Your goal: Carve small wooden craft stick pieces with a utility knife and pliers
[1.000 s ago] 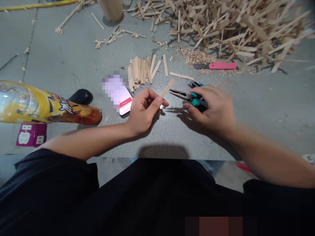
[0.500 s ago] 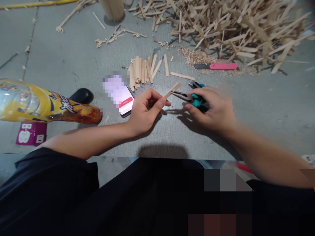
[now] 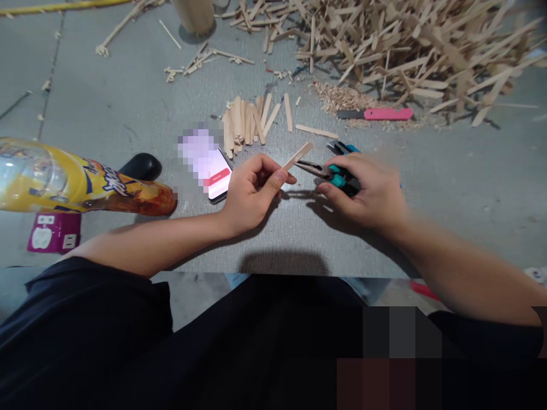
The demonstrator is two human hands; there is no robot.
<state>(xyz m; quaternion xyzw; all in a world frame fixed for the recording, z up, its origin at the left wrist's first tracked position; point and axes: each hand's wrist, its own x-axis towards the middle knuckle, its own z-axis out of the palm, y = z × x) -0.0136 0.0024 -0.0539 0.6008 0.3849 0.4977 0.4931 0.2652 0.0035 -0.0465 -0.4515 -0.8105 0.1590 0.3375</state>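
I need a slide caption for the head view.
A flat, pale wooden stick in the left grip beside black and teal long-nosed pliers in the right grip, above a grey table.

wooden stick: pale, flat, round-ended, slanting away from near edge of bench, pinched in left hand | pliers: long-nosed, black-and-teal grips, in right hand, tips at stick, contact unclear

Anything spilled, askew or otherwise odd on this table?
The wood crumbs look spilled: loose bits lie scattered about the pink-handled tool. One stick also lies nearly sideways, askew to the cluster of sticks on its left.
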